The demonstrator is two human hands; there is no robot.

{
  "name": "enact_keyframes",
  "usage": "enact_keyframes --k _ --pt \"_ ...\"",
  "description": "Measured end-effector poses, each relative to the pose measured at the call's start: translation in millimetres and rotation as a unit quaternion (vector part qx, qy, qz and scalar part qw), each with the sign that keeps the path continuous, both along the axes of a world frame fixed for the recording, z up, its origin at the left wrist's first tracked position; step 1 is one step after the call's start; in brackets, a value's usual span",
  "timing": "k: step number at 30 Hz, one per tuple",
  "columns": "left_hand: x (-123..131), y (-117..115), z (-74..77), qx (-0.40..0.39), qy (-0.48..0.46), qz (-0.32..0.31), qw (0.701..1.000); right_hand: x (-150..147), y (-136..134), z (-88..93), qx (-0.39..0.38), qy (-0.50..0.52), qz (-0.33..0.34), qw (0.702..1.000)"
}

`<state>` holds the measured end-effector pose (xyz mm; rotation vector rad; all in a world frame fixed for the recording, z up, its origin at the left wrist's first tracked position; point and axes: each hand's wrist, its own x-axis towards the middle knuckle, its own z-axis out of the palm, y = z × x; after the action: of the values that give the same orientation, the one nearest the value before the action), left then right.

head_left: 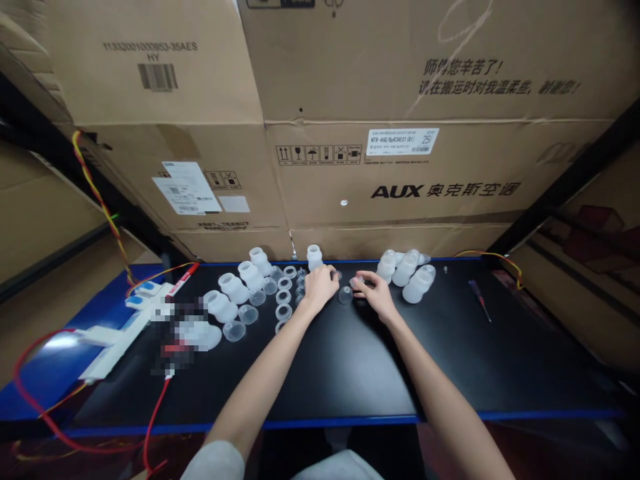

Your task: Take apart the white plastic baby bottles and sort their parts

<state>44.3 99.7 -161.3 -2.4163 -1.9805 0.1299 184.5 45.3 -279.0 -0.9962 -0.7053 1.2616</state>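
My left hand (pixel 321 288) is closed in a pinch on a small translucent piece (pixel 337 275), perhaps a bottle nipple. My right hand (pixel 375 293) grips a whitish, ring-like bottle collar (pixel 356 283) with thumb and fingers; part of it is hidden. Between the hands, a clear dome cap (pixel 345 295) rests on the black tabletop. Just behind my left hand stands an open white baby bottle (pixel 315 256). To its left run a row of collar rings (pixel 284 297) and a column of small nipples (pixel 301 283), partly covered by that hand.
Several open bottles (pixel 234 288) and clear caps (pixel 248 315) line the left. Capped bottles (pixel 419 284) are grouped at the back right, with a screwdriver (pixel 480 301) beyond. A power strip (pixel 135 320) and red cable (pixel 155 413) lie left. Cardboard (pixel 320 180) walls the back.
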Motion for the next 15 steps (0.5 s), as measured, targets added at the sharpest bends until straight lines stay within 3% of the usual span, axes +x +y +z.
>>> enact_keyframes --k 3,7,11,15 --pt "-8.8 -19.7 2.2 0.026 -0.062 0.025 0.997 -6.9 6.1 -10.2 0.055 -0.141 -0.036 0.988" --pt "-20.6 -42.2 -0.8 0.112 -0.187 0.003 0.976 -11.2 6.3 -18.0 0.094 -0.352 -0.057 0.93" --pt "-26.7 -55.5 -13.6 0.187 -0.294 -0.149 0.925 -3.8 -1.3 -16.0 0.136 -0.373 -0.051 0.916" --pt "-23.0 -70.3 -34.6 0.158 -0.312 -0.293 0.89 9.7 -10.2 -9.8 0.225 -0.352 -0.004 0.909"
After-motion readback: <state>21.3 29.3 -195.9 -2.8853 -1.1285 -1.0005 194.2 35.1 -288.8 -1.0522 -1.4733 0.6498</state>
